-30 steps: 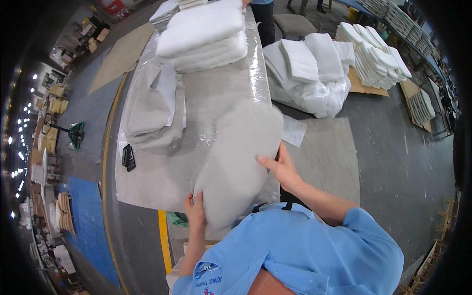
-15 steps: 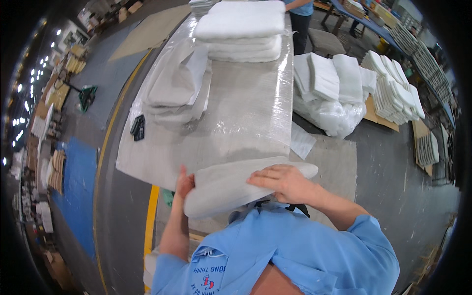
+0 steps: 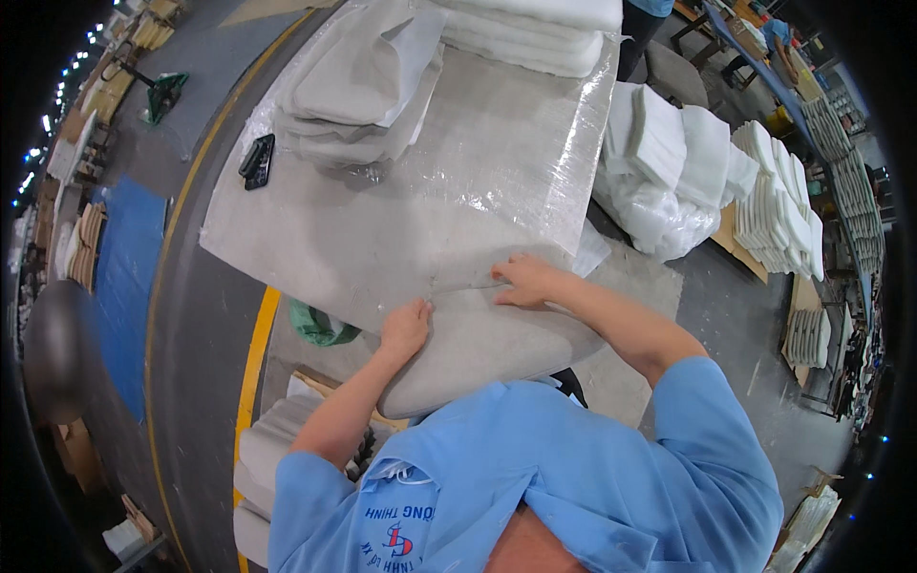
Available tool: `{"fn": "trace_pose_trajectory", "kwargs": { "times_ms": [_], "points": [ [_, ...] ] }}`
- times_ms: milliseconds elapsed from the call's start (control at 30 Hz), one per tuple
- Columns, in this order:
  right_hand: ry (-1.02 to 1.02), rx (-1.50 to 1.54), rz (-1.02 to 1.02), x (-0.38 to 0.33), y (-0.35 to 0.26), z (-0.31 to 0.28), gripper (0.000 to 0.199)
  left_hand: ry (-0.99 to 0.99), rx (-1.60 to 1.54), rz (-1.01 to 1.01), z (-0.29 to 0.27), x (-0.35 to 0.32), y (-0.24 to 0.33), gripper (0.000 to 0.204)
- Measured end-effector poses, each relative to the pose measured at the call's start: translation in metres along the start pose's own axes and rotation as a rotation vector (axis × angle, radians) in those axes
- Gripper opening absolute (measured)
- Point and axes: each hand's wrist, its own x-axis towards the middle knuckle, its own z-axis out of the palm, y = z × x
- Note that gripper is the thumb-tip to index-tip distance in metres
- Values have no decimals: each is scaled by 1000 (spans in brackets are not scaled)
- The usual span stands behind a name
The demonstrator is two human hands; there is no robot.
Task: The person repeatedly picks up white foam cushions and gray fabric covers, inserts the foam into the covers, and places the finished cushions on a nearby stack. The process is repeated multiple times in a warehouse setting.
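Note:
A light grey fabric-covered cushion (image 3: 487,349) lies flat against my body, its far side on the near edge of the table. My left hand (image 3: 406,328) is closed on the far-left part of its edge, fingertips pressed together. My right hand (image 3: 527,282) pinches the far edge further right, with the fingers bent and the thumb nearer to me. A thin seam or fold line runs between both hands. Further off on the table lies a stack of grey fabric covers (image 3: 353,81), with a black tool (image 3: 256,161) beside it at the left.
The table (image 3: 478,162) is covered in grey sheeting and clear plastic film. White padding (image 3: 525,43) is piled at its far end. More white pads (image 3: 659,143) stand on the right. Grey cushions (image 3: 272,449) are stacked at lower left, near a green bag (image 3: 320,325). Another person stands beyond the table.
The cushion, held up and tilted between my hands before, now lies flat with its grey face up. Both hands have moved to its far edge. The view has shifted.

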Motion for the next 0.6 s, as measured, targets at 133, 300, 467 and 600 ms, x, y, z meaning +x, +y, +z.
{"fn": "trace_pose_trajectory", "kwargs": {
  "times_ms": [133,300,467,600],
  "points": [
    [-84,18,-135,21,-4,22,30,80,51,-40,3,-7,6,37],
    [212,141,-127,29,-5,43,22,91,39,-135,3,4,10,36],
    [183,93,-128,35,-9,38,23,131,4,-145,1,7,7,37],
    [322,65,-166,20,6,19,26,232,-350,-130,-25,-3,-25,44]
  ]
}}
